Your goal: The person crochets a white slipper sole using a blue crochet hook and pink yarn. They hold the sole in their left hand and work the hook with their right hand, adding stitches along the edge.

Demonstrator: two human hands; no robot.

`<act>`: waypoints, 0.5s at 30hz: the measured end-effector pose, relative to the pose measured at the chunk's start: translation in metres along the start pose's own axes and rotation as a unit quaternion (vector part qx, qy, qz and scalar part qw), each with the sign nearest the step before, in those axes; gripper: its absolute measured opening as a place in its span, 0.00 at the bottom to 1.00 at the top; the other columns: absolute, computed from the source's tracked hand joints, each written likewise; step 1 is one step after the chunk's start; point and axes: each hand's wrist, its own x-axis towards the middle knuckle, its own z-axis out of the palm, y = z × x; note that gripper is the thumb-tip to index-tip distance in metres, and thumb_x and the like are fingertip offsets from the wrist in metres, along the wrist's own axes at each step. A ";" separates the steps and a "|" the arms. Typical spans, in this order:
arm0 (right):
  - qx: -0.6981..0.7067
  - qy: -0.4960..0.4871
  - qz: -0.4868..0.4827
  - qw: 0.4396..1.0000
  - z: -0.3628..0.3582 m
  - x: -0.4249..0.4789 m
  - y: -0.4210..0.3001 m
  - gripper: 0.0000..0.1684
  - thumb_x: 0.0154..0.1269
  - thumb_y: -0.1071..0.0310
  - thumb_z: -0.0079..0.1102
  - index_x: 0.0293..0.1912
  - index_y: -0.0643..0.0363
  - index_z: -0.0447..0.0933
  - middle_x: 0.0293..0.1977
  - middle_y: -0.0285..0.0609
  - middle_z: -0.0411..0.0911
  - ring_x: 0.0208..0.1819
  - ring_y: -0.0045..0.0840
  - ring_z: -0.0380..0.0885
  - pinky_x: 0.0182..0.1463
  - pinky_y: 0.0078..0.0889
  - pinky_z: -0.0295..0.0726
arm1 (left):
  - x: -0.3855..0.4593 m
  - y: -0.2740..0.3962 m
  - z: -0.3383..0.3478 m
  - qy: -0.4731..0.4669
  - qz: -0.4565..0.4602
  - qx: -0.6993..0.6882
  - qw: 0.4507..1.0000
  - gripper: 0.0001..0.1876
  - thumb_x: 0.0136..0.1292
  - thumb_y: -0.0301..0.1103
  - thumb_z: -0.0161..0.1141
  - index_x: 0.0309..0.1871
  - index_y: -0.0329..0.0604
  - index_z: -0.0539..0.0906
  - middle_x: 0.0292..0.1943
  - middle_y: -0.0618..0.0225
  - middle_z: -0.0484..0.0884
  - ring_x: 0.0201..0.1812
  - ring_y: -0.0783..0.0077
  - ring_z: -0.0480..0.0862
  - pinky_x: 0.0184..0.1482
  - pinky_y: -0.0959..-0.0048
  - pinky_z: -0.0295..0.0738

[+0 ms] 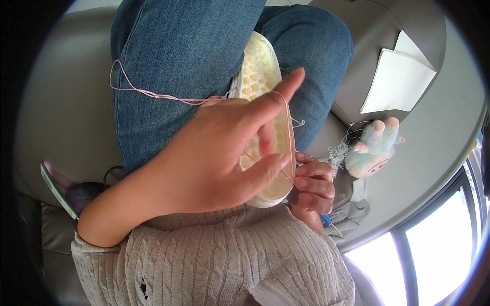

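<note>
A white shoe sole (252, 72) with yellowish honeycomb cells stands lengthwise between the thighs, its lower end against the sweater. My left hand (214, 153) reaches across it from the left, the index finger stretched out with a pink thread (289, 134) looped around it. That thread runs down along the sole's right rim to the fingertips of my right hand (314, 187), which is curled against this rim. More pink thread (153, 94) trails left over the jeans. A blue-handled tool with a thin metal tip (326, 220) shows below my right hand; how it is held is hidden.
A pastel plush toy (375, 147) and tangled white thread (337, 156) lie on the grey seat to the right. Folded white paper (400, 80) rests farther up. On the left are a flat panel on edge (59, 191) and a dark rounded object (85, 194).
</note>
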 end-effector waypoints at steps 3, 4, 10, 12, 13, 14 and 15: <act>0.009 0.000 -0.007 1.000 0.000 0.001 0.002 0.12 0.69 0.61 0.61 0.41 0.60 0.75 0.42 0.48 0.79 0.45 0.41 0.79 0.54 0.59 0.84 | 0.002 -0.004 0.013 0.055 0.029 0.028 0.998 0.46 0.56 0.35 0.67 0.76 0.29 0.56 0.26 0.69 0.83 0.22 0.75 0.71 0.31 0.76 0.66; 0.010 0.004 -0.011 1.000 0.000 0.001 0.003 0.12 0.69 0.62 0.61 0.41 0.60 0.75 0.42 0.49 0.79 0.45 0.41 0.79 0.53 0.59 0.84 | 0.003 -0.004 0.014 0.054 0.030 0.026 0.998 0.46 0.57 0.35 0.67 0.76 0.29 0.56 0.26 0.69 0.83 0.21 0.75 0.71 0.30 0.76 0.65; -0.013 0.013 -0.041 0.999 0.002 0.004 0.004 0.11 0.63 0.68 0.65 0.41 0.62 0.74 0.42 0.51 0.79 0.43 0.41 0.79 0.51 0.58 0.85 | 0.006 -0.003 0.015 0.055 -0.006 -0.010 0.998 0.43 0.60 0.36 0.68 0.75 0.31 0.59 0.21 0.71 0.84 0.17 0.78 0.67 0.26 0.79 0.62; -0.033 -0.006 -0.061 0.998 0.001 0.010 0.007 0.11 0.62 0.69 0.65 0.41 0.62 0.74 0.43 0.50 0.78 0.43 0.41 0.79 0.50 0.57 0.86 | 0.007 -0.001 0.017 0.077 -0.023 -0.009 0.997 0.41 0.59 0.34 0.69 0.74 0.32 0.62 0.21 0.73 0.84 0.17 0.81 0.65 0.25 0.81 0.61; -0.044 -0.017 -0.061 0.997 0.000 0.013 0.006 0.11 0.61 0.69 0.65 0.41 0.62 0.74 0.43 0.50 0.78 0.43 0.40 0.79 0.50 0.56 0.86 | 0.007 -0.001 0.018 0.090 -0.033 -0.006 0.995 0.40 0.59 0.33 0.69 0.73 0.33 0.64 0.21 0.73 0.84 0.17 0.83 0.64 0.25 0.82 0.60; -0.056 -0.027 -0.061 0.996 -0.001 0.016 0.006 0.11 0.61 0.70 0.66 0.41 0.61 0.74 0.43 0.49 0.77 0.43 0.40 0.79 0.49 0.55 0.86 | 0.006 0.000 0.020 0.104 -0.033 -0.022 0.994 0.39 0.59 0.31 0.70 0.72 0.34 0.66 0.21 0.74 0.83 0.17 0.84 0.63 0.25 0.82 0.59; -0.071 -0.038 -0.052 0.995 -0.003 0.018 0.002 0.11 0.60 0.71 0.65 0.41 0.61 0.74 0.44 0.48 0.77 0.43 0.39 0.79 0.49 0.54 0.87 | 0.006 0.000 0.022 0.117 -0.034 -0.037 0.992 0.37 0.58 0.30 0.70 0.72 0.34 0.68 0.20 0.75 0.82 0.18 0.85 0.62 0.24 0.83 0.58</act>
